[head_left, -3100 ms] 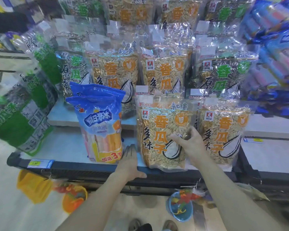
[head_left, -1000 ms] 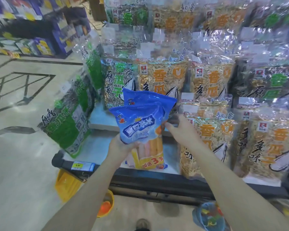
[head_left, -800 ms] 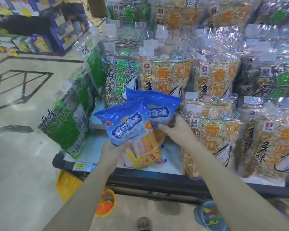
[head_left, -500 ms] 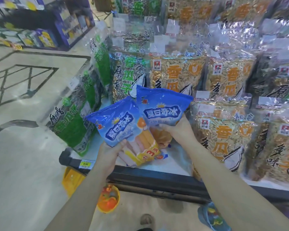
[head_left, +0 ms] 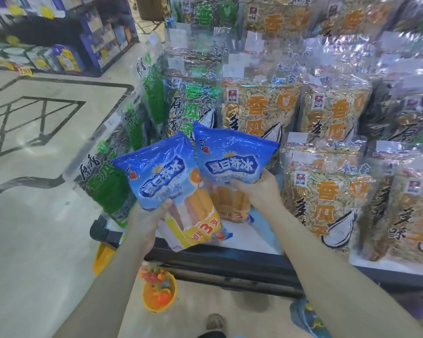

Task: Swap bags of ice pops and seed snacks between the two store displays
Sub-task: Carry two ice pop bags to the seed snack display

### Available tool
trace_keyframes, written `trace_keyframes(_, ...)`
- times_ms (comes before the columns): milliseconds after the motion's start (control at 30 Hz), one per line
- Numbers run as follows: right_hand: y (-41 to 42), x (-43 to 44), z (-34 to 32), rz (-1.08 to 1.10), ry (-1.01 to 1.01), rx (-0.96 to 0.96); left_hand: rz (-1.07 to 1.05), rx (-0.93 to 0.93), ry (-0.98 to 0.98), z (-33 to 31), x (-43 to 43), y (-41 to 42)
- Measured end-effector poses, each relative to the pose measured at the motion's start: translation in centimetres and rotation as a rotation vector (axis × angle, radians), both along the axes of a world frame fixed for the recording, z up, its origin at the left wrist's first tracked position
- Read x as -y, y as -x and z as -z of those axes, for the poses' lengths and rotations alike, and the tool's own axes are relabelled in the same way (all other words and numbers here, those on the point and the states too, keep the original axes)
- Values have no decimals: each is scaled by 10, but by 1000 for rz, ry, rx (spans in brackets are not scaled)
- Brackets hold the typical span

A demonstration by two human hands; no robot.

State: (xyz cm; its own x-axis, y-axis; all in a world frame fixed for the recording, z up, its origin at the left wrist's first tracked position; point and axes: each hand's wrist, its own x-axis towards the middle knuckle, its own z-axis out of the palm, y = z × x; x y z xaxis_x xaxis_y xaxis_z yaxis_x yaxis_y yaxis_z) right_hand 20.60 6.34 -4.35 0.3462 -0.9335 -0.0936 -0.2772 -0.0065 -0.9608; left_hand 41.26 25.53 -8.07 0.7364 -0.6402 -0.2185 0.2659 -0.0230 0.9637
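Hands, one ice pop bag apiece, in front of the seed display.
Left hand [head_left: 144,222] grips the tilted bag [head_left: 171,191]; right hand [head_left: 257,189] now lifts the second bag [head_left: 230,167] clear, its bottom hidden behind the first.

A tiered white display shelf with a dark front rail [head_left: 230,258] carries clear plastic bags of pale seeds with orange lettering [head_left: 325,206] standing on its lowest step. More such bags [head_left: 259,111] stand on the step behind, beside dark-seed bags with green lettering [head_left: 193,106]. Higher rows blur, seemingly alike.
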Motion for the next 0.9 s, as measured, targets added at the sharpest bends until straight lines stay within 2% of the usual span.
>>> trace_keyframes(333, 60, -17, -39, 66, -24, 53, 26, 177, -21, -38, -6, 9)
trace_keyframes(500, 109, -28, -70, 118, 5, 121, 115, 170, 22, -64, 8, 31)
trace_keyframes(667, 174, -38, -98, 193, 44, 162, 184, 226, 61, -91, 25, 76)
trace_keyframes(900, 297, -68, -124, 292, 122, 210, 306, 310, 126, -132, 37, 185)
